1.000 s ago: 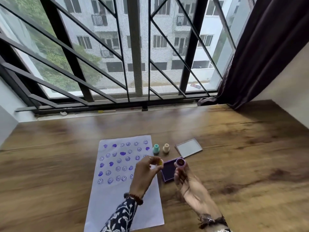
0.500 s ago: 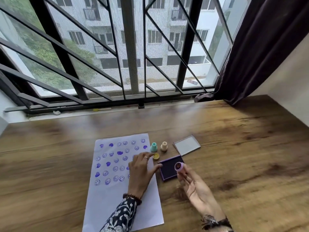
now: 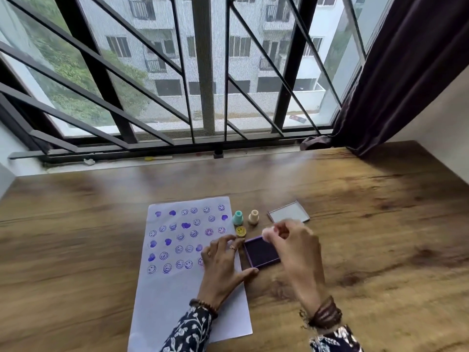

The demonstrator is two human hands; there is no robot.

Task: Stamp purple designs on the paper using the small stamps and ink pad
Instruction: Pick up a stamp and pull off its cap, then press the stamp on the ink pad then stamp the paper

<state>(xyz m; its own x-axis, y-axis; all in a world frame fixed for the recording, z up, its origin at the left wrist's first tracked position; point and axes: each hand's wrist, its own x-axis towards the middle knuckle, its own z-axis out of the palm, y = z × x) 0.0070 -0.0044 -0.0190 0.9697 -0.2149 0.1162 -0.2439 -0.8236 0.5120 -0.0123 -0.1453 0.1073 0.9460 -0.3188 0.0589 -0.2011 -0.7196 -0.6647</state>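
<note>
A white paper lies on the wooden table, its upper half covered with purple smiley and heart prints. My left hand rests flat on the paper's right edge, fingers spread, holding nothing. Right of it sits the open purple ink pad. My right hand hovers over the pad's far right corner, blurred, fingers pinched on a small pinkish stamp. A yellow stamp lies on its side by the paper. A teal stamp and a cream stamp stand upright behind it.
The ink pad's lid lies behind my right hand. A barred window runs along the table's far edge, a dark curtain hangs at the right, and a white wall borders the right side.
My left hand set the yellow stamp down beside the paper and lay flat on the sheet. My right hand turned over and moved the pinkish stamp down toward the ink pad.
</note>
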